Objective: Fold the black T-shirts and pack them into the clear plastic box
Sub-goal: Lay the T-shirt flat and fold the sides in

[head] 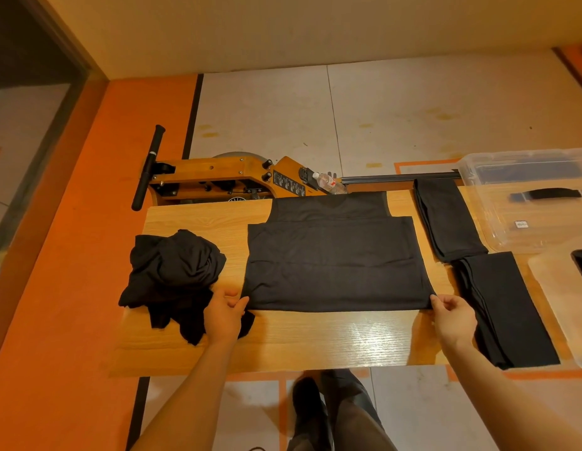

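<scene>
Both hands, left (223,315) and right (452,315), pinch a half-folded T-shirt's (335,262) near corners; two folded shirts (472,255) await packing, a crumpled pile (172,271) remains, box (530,203) apparently unpacked.

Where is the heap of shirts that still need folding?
In the head view, the crumpled heap lies at the left end of the wooden table, beside the flat T-shirt and under the left hand.

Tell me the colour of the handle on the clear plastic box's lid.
Black. The handle shows best in the head view, on the clear plastic box at the table's far right.
</scene>
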The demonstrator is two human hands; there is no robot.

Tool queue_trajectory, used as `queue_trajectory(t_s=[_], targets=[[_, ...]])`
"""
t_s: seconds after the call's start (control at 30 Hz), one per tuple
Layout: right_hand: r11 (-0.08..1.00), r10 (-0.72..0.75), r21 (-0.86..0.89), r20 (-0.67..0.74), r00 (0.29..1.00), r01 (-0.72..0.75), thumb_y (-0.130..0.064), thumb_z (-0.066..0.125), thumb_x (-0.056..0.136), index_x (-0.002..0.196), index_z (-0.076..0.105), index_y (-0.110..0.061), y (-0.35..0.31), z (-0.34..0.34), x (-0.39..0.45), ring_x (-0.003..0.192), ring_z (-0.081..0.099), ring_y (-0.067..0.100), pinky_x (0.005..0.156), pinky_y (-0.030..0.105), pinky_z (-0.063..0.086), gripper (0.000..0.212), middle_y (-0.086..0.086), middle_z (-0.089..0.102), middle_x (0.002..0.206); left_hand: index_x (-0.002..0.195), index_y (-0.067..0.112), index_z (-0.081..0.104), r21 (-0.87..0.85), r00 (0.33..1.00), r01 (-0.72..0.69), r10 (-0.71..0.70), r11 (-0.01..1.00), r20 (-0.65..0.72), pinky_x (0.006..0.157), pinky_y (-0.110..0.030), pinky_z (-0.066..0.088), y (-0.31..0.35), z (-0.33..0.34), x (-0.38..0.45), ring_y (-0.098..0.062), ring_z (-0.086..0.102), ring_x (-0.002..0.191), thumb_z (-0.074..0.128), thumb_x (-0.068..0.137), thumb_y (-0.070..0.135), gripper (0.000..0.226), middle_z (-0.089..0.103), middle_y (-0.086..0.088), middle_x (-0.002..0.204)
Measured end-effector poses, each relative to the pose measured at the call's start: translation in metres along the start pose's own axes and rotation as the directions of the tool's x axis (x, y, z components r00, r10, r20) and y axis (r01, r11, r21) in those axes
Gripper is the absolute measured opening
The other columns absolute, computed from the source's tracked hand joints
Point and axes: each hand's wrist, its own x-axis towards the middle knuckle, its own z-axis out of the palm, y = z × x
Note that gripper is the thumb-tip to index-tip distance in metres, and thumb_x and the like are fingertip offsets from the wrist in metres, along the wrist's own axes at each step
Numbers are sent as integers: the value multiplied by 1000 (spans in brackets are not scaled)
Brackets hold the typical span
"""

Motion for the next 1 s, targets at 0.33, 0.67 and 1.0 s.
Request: queue_trajectory(t_s=[0.33,0.67,1.0], targets=[[997,52,-62,-20,998,-54,-22,57,98,98,60,-8,15,-12,-20,90,57,29,85,45,50,15,11,60,96,92,13,55,103,998,15,-21,995,55,66,-34,50,-14,-7,-24,-20,63,73,71,86,19,18,65,-4,75],[987,39,-156,-77,996,-51,-17,57,98,97,61,-1,30,-28,-40,85,52,27,84,43,47,16,12,58,90,78,14,47,162,996,13,-26,987,81,58,-33,40,-29,-8,-63,-25,55,69,72,85,17,26,53,-4,67],[985,90,-137,-89,992,-102,-14,55,98,89,62,-2,47,-31,-50,83,59,35,82,46,51,17,18,62,87,79,14,49,168,996,33,-47,985,78,51,-20,33,-48,-8,-86,-20,52,66,71,85,19,24,55,-6,71]])
